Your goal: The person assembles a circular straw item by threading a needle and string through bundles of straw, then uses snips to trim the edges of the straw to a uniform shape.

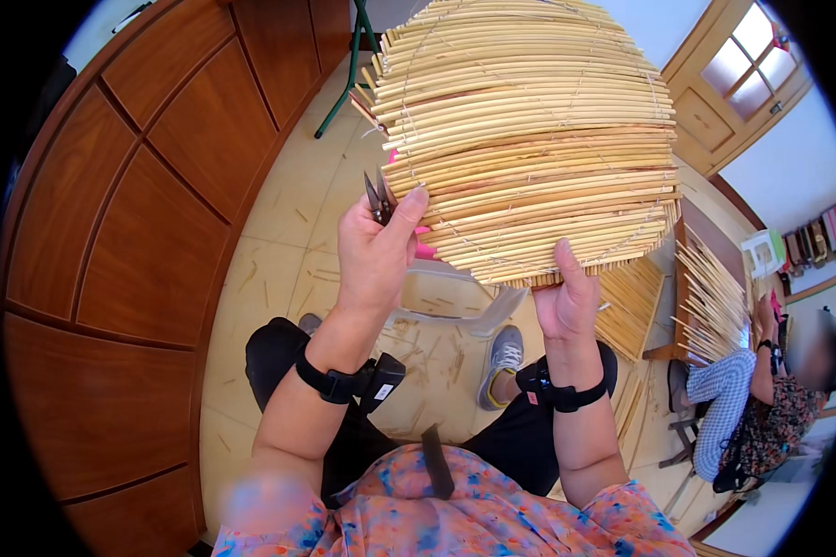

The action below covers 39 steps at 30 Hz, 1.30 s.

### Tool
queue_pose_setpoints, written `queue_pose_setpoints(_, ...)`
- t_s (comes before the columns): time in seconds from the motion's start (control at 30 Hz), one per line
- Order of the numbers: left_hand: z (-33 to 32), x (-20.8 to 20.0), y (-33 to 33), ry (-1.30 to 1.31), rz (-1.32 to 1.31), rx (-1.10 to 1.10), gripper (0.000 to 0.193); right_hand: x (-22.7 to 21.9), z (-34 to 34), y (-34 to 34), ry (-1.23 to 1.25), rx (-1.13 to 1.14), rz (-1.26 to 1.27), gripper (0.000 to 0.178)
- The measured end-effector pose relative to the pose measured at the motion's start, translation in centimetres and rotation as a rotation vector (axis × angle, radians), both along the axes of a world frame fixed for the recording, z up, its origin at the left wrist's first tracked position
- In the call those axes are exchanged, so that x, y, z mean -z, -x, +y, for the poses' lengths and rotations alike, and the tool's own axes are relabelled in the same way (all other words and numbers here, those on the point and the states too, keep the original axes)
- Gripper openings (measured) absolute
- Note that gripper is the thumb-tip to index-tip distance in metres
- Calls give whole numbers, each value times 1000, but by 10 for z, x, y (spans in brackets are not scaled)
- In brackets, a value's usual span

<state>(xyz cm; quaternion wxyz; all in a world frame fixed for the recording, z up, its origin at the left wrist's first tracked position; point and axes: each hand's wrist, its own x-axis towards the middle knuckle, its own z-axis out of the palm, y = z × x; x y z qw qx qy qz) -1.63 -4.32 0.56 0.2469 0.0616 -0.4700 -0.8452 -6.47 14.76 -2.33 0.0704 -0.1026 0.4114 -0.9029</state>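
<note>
Recommend steadying the reed mat (539, 139) above the clear bin (497, 317), pinched by the left hand (376, 243), also clasping scissors (378, 204), and gripped by the right hand (568, 302), angling blades (372, 193) away from binding threads (455, 229).

I can't see the far end of the reed mat (529, 139); the picture's upper edge cuts it off. Its near part hides most of the right hand's (568, 302) fingers from me, and the left hand (373, 249) conceals the handles of the dark scissors (378, 200). I get only slivers of a pink thing (425, 251) behind the mat, which also covers part of the clear box (497, 316). On the right, a co-worker's head (817, 348) is blurred.
</note>
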Motion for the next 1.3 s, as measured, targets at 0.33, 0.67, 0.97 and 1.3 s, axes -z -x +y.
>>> queue_pose_setpoints(0.33,-7,8,1,125,-40,-9,19,2,-2,1,13,28,-19,51)
queue_pose_setpoints(0.67,2,14,-2,196,-70,-18,17,2,2,3,40,34,-35,50)
queue_pose_setpoints(0.97,6,13,-3,19,-61,40,14,0,-1,-4,7,-10,-37,52)
queue_pose_setpoints(1.3,4,17,-1,-28,-101,79,12,5,-3,-3,-6,31,-38,51)
